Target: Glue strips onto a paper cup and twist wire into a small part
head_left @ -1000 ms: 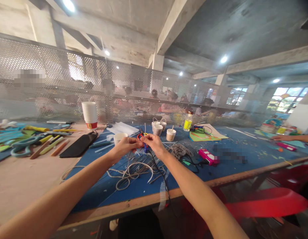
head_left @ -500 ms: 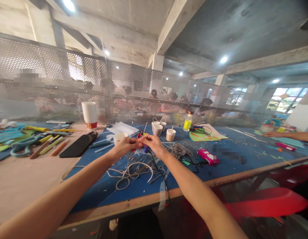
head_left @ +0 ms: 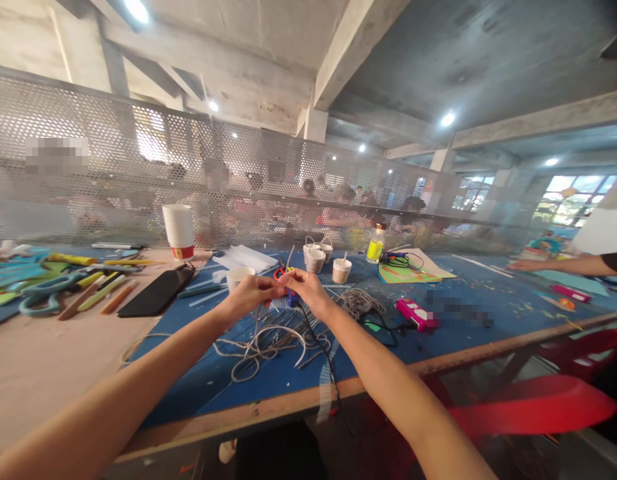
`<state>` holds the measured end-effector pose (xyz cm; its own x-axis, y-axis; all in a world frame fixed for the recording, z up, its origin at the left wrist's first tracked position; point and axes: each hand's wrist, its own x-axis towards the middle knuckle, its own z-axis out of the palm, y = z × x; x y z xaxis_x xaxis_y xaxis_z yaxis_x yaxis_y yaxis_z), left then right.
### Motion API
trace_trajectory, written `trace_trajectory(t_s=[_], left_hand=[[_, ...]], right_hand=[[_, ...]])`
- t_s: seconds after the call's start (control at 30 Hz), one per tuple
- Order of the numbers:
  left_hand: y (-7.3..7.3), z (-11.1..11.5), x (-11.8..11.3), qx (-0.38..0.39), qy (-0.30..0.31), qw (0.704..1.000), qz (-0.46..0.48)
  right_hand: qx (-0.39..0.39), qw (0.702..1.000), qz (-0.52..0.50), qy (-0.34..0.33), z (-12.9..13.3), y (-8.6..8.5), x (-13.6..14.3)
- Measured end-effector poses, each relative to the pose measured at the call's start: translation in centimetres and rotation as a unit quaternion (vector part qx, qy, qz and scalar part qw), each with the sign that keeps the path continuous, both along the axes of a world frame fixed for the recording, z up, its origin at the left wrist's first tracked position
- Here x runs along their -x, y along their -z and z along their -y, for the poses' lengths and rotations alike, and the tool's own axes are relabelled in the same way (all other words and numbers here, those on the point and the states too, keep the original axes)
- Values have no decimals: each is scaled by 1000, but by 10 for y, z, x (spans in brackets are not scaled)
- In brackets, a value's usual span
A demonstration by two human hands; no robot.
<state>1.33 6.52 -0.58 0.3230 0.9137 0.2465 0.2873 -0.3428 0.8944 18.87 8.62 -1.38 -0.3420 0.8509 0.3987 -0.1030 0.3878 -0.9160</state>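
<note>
Over the blue table mat, my left hand (head_left: 251,297) and my right hand (head_left: 307,290) meet fingertip to fingertip. Each is closed in a pinch, and whatever sits between the fingers is too small or hidden to name. Below them lies a loose tangle of grey cord (head_left: 261,348) among thin clear sticks. A blue object (head_left: 292,300) with a black cable is partly covered by my right hand. Behind the fingers shows a red-orange loop (head_left: 277,273), perhaps a tool handle. A white paper cup (head_left: 237,275) stands just beyond my left hand.
Right of my hands lie a cord coil (head_left: 362,303) and a pink box (head_left: 416,313). Small cups (head_left: 315,260) and a yellow-labelled bottle (head_left: 375,245) stand behind. At left are a black phone (head_left: 156,292), scissors (head_left: 41,303) and stacked cups (head_left: 178,230). Another person's arm (head_left: 573,265) reaches in.
My two hands stay almost in the same place, still pinched together. At the far right, the other person's arm has shifted left, and a dark sleeve now shows.
</note>
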Motion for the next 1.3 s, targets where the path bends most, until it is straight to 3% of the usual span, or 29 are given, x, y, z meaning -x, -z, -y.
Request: trace_trajectory(t_s=[0.37,0.57,0.93,1.2,1.3], left_hand=[[-4,6,-4,20,1,1000,6],[-4,4,-2,32,15,999,26],[-7,8,-2,37,10,999,16],[-11,12,-4,65,23,996,53],[-12,13,-4,68,23,996,57]], right_hand=[[-7,999,1,31,-6,6,1],[10,1000,-5,-20,-2,2,-1],[8,1000,-13,17,-6,6,1],[59,996,-30,-62,-2,0,-1],[61,996,-39,-42,-3,1,-1]])
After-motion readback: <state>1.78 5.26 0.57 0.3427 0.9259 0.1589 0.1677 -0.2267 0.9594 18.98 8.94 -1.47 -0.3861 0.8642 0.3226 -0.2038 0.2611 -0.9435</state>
